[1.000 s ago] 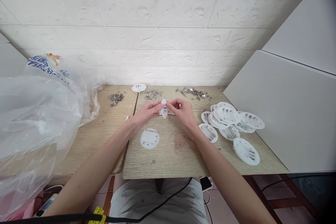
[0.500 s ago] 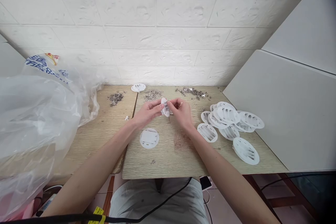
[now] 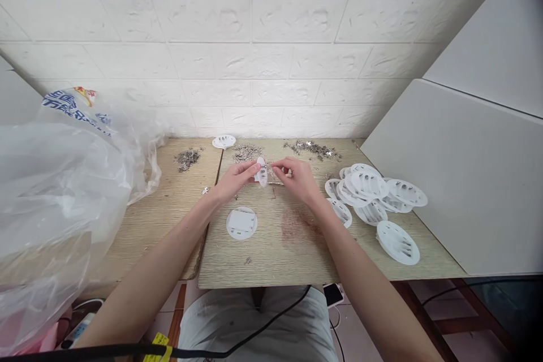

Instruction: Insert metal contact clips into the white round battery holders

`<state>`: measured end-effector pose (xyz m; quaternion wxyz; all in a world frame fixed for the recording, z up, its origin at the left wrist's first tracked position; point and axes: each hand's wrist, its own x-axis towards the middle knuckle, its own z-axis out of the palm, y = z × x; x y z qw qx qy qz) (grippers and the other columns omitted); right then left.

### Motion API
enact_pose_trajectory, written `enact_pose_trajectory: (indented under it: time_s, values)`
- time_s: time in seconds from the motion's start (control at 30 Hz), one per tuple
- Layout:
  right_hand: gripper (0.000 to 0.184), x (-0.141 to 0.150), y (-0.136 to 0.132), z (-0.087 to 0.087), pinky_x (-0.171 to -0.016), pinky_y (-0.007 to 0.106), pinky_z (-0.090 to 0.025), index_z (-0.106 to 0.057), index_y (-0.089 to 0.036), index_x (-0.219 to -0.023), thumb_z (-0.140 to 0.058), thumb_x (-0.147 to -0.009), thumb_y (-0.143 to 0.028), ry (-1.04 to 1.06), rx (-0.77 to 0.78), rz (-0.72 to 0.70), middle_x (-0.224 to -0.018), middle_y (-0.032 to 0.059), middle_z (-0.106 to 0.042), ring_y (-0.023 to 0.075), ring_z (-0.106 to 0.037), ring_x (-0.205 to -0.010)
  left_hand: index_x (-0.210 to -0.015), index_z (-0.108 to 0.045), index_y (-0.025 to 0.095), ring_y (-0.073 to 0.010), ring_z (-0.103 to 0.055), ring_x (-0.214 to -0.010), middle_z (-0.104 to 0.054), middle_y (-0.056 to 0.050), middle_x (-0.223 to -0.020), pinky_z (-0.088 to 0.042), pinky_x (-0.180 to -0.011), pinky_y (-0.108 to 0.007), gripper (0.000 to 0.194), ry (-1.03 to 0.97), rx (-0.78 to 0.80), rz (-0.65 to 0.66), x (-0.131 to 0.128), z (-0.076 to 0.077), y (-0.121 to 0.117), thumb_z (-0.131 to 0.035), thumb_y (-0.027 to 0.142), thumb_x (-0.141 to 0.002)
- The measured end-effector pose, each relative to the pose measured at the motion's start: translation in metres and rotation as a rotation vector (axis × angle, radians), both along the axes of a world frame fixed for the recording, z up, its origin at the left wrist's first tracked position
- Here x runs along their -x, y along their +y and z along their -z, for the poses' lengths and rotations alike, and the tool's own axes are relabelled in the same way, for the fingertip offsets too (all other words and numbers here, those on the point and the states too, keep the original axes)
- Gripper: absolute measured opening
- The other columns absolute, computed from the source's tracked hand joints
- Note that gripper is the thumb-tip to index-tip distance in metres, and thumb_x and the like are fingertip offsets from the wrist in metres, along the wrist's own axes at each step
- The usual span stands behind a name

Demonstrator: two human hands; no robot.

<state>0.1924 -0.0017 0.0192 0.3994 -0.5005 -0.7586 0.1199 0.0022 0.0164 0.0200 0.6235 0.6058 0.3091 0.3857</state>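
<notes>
My left hand (image 3: 236, 180) grips a round white plastic battery holder (image 3: 262, 172), tilted up on edge, with metal contacts in its slots. Just right of it is my right hand (image 3: 297, 178), apart from the holder, thumb and forefinger pinched together. Whatever sits in that pinch is too small to make out. On the table in front of my hands lies another white battery holder (image 3: 241, 223), its square back facing up. Behind my hands are a pile of small metal pieces (image 3: 247, 153) and a pile of larger metal contact plates (image 3: 311, 150).
Several battery holders (image 3: 369, 186) are heaped on the right, by a grey panel (image 3: 432, 192). One holder (image 3: 223, 141) lies near the wall. A third metal pile (image 3: 186, 159) sits at left, beside a big clear plastic bag (image 3: 63, 181). A black cable (image 3: 271, 325) crosses my lap.
My right hand has drawn back to the right, off the battery holder it was touching. The left hand has shifted slightly left with the holder.
</notes>
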Motion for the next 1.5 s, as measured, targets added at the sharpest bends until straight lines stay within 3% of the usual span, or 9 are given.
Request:
enact_pose_trajectory:
  time_s: [0.43,0.7,0.87,0.97,1.1,1.3,1.5]
  values:
    - [0.013,-0.018,0.005,0.007,-0.063,0.024,-0.040,-0.071,-0.020,-0.073,-0.061,-0.076,-0.014,-0.236,0.218,-0.063,-0.081,0.0032,-0.067,0.0144,-0.057,-0.067,-0.076,-0.060,0.016,-0.0115,-0.049,-0.074,-0.054,-0.001,-0.077,-0.042,-0.070,-0.024,0.038,-0.067,0.078,-0.157,0.000,-0.002,0.002,-0.063,0.054,-0.075]
    - [0.013,-0.016,0.003,0.009,-0.060,0.023,-0.036,-0.059,-0.018,-0.076,-0.050,-0.077,-0.008,-0.218,0.222,-0.069,-0.077,0.0016,-0.062,0.0130,-0.053,-0.067,-0.078,-0.063,0.014,-0.0133,-0.051,-0.077,-0.059,-0.003,-0.080,-0.042,-0.074,-0.027,0.040,-0.037,0.090,-0.162,-0.001,-0.002,0.002,-0.063,0.054,-0.075]
    - [0.018,-0.009,0.002,0.007,-0.067,0.025,-0.039,-0.062,-0.018,-0.096,-0.046,-0.086,-0.015,-0.105,0.135,-0.094,-0.082,0.0019,-0.064,0.0144,-0.055,-0.073,-0.077,-0.064,0.015,-0.0141,-0.052,-0.077,-0.059,-0.003,-0.079,-0.042,-0.078,-0.028,0.039,-0.014,0.096,-0.148,-0.001,-0.003,0.000,-0.062,0.054,-0.076]
    - [0.022,-0.003,0.000,0.006,-0.075,0.028,-0.040,-0.066,-0.018,-0.098,-0.047,-0.088,-0.014,-0.094,0.059,-0.098,-0.089,0.0047,-0.066,0.0161,-0.057,-0.083,-0.078,-0.064,0.015,-0.0138,-0.051,-0.077,-0.059,-0.003,-0.080,-0.042,-0.077,-0.027,0.039,-0.024,0.099,-0.142,-0.001,-0.001,0.000,-0.062,0.054,-0.076]
    - [0.023,-0.001,0.000,0.006,-0.074,0.028,-0.040,-0.068,-0.018,-0.101,-0.049,-0.089,-0.016,-0.076,0.032,-0.081,-0.084,0.0047,-0.064,0.0170,-0.055,-0.082,-0.081,-0.065,0.015,-0.0130,-0.051,-0.079,-0.060,-0.003,-0.083,-0.043,-0.076,-0.026,0.039,-0.065,0.132,-0.157,-0.001,0.000,0.001,-0.064,0.053,-0.075]
    - [0.015,-0.002,0.000,0.009,-0.069,0.027,-0.040,-0.069,-0.017,-0.086,-0.054,-0.089,-0.019,-0.099,-0.042,-0.046,-0.081,0.0052,-0.063,0.0166,-0.055,-0.078,-0.082,-0.065,0.014,-0.0139,-0.053,-0.082,-0.061,-0.004,-0.086,-0.044,-0.078,-0.026,0.040,-0.060,0.147,-0.164,-0.003,-0.002,-0.001,-0.062,0.053,-0.076]
    - [0.015,-0.002,0.000,0.010,-0.068,0.027,-0.039,-0.070,-0.018,-0.086,-0.055,-0.089,-0.019,-0.141,-0.084,-0.024,-0.080,0.0049,-0.062,0.0166,-0.055,-0.077,-0.081,-0.065,0.014,-0.0141,-0.053,-0.081,-0.061,-0.004,-0.084,-0.044,-0.080,-0.028,0.040,-0.066,0.136,-0.152,-0.003,0.000,-0.001,-0.062,0.053,-0.076]
